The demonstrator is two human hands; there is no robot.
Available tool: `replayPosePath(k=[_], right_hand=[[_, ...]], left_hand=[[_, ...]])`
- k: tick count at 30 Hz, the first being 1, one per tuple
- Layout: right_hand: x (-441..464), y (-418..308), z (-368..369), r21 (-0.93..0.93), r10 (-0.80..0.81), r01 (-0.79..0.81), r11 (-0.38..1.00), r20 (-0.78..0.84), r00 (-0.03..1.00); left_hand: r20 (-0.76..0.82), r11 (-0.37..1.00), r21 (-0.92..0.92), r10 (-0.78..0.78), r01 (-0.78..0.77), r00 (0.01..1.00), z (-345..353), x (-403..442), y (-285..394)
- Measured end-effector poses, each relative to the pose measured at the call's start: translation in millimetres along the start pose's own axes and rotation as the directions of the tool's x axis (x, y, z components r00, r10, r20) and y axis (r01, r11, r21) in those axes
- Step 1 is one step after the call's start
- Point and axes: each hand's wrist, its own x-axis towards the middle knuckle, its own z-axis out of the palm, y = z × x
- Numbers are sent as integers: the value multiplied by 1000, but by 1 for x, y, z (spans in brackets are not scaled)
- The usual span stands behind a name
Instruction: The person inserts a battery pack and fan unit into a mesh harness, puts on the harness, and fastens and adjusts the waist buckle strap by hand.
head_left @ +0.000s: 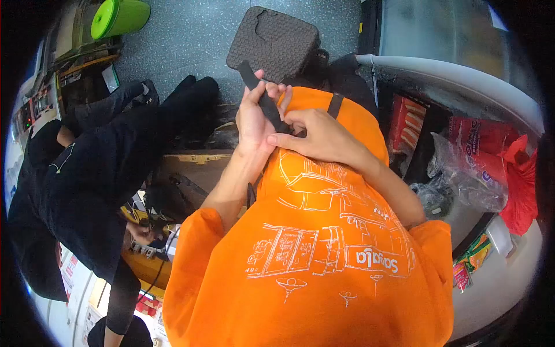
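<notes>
In the head view, a black strap (265, 104) runs across my left hand (252, 118), which is palm up with its fingers loosely curled about the strap. One end of the strap sticks out past the fingertips. My right hand (321, 134) is closed on the strap's lower end, close to the left wrist, and its fingers partly hide what they grip. Both hands are in front of the orange shirt (324, 231) with white line drawings. Another black band (335, 105) crosses the orange cloth just beyond my right hand.
A dark textured stool-like block (272, 43) stands on the speckled floor (179, 34) ahead. At the left, a person in black (98, 179) has a hand (140, 233) among cables. A green bucket (121, 17), a red bag (520, 185) and clear plastic (462, 168) lie around.
</notes>
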Motion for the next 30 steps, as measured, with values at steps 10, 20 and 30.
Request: replayPosePath(k=[10,20,30], right_hand=[[-10,10,-11,-37,-152,149,988,-111,982],[-8,33,-28,358,-88,88,929,-16,996],[-37,28,-31,690,-3,158,707,-220,976]], left_hand=[[-19,-666,740,-166,-98,986,0,-42,89],[408,-158,868,-314,-471,857,8,-45,27],[396,282,902,-246,-326,885,31,-49,-10]])
